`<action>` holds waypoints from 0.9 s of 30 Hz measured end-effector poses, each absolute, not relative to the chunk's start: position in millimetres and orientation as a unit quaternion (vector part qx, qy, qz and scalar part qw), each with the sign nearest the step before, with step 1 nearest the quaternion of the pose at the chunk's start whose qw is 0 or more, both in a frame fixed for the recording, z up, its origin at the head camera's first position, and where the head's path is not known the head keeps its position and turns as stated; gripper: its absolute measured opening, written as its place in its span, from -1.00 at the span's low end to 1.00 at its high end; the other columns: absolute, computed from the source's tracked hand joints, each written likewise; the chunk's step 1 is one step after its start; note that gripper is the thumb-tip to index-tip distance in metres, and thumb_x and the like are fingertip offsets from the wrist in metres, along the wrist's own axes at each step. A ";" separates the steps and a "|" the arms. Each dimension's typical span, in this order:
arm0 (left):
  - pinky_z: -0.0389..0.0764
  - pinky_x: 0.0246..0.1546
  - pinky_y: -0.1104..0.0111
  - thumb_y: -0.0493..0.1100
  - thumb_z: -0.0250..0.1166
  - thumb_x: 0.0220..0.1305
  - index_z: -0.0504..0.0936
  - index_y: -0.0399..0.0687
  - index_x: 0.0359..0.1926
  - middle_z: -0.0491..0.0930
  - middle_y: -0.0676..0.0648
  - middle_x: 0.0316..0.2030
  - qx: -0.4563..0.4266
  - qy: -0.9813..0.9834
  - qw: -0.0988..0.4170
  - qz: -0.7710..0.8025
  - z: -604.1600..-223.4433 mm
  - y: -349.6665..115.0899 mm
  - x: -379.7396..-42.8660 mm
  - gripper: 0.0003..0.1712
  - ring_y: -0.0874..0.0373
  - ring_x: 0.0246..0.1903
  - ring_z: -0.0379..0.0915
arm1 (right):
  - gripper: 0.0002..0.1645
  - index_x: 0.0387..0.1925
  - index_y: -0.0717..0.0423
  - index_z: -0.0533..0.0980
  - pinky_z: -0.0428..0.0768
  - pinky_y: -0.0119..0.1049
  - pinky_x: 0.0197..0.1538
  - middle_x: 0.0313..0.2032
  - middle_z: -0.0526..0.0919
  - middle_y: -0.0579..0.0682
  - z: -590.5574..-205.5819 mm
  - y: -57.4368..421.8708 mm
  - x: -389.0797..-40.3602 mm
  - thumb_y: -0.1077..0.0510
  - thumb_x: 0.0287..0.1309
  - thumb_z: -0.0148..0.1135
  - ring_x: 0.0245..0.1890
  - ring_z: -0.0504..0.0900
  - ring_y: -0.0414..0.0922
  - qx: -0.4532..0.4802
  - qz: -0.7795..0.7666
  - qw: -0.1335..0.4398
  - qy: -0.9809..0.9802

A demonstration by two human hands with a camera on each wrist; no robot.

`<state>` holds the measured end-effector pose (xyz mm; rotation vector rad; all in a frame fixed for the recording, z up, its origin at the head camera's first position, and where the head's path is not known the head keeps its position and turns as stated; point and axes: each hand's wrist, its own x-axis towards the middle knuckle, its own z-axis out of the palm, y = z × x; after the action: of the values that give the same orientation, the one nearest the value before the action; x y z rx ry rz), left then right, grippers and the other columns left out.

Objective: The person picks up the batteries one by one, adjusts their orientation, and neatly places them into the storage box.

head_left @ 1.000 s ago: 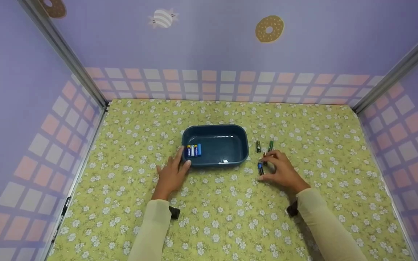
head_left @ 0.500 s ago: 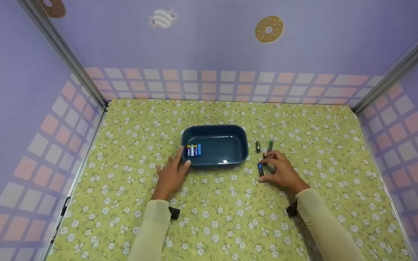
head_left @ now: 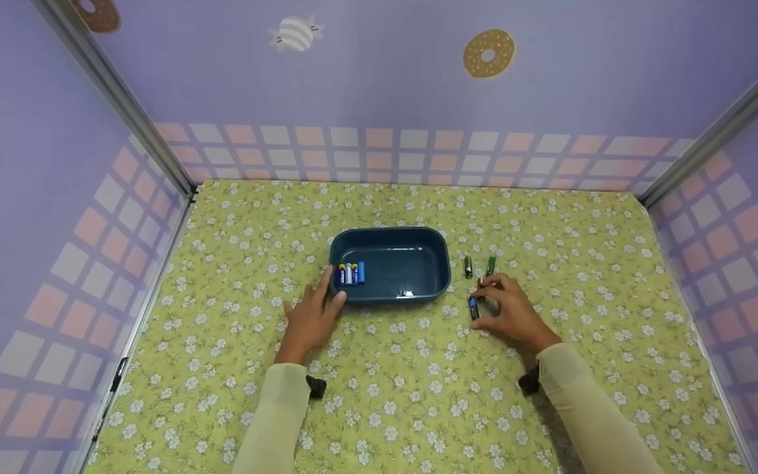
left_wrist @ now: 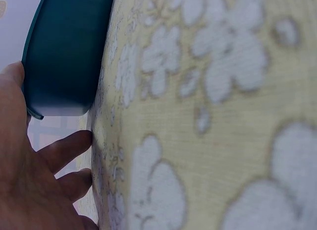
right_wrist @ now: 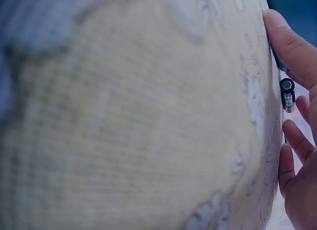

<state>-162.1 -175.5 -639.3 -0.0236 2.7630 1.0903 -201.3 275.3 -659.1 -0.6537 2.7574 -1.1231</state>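
In the head view a dark blue plastic bin [head_left: 405, 270] stands on the table, with several batteries [head_left: 352, 273] lined up side by side at its left end. My left hand [head_left: 310, 322] rests at the bin's near left corner, thumb on the near rim and fingers along the left side. To the right of the bin, my right hand [head_left: 514, 313] pinches a blue-and-black battery [head_left: 474, 309] at its two ends, between thumb and index finger. Just beyond lie a dark battery [head_left: 468, 267] and a green battery [head_left: 491, 264]. Another battery is mostly hidden by the right fingers.
A flowered yellow-green cloth [head_left: 385, 395] covers the table. Purple walls [head_left: 379, 85] with metal corner posts enclose its back and sides. In the right wrist view, the end of a black battery [right_wrist: 287, 93] shows close to the right fingers.
The right hand and the blue-and-black battery have shifted very slightly to the right. The left hand, the bin and the other batteries stay where they were.
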 end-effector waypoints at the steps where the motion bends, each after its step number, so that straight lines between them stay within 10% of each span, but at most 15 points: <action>1: -0.55 0.41 -0.42 0.63 -0.25 0.37 -0.29 0.73 0.59 0.05 -0.14 0.60 -0.008 0.927 0.085 0.365 -639.2 -175.5 -162.2 -0.13 -0.26 0.59 -0.11 | -0.35 0.08 -0.08 0.67 0.47 0.13 0.27 0.27 0.39 0.01 -658.7 275.2 -201.2 -0.15 -0.08 0.64 0.29 0.35 0.04 -0.211 -0.369 0.049 0.904; 27: -0.54 0.43 -0.41 0.63 -0.25 0.38 -0.26 0.70 0.60 0.08 -0.11 0.60 -0.009 0.929 0.075 0.361 -642.6 -175.7 -161.9 -0.13 -0.25 0.59 -0.09 | -0.33 0.10 -0.08 0.64 0.48 0.15 0.25 0.21 0.42 -0.04 -649.0 271.9 -199.4 -0.19 -0.05 0.62 0.26 0.35 0.03 -0.182 -0.378 0.061 0.906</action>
<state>-161.9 -175.7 -642.6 -0.0272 2.7876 1.0837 -199.4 271.9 -649.0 -0.5515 2.7400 -1.1443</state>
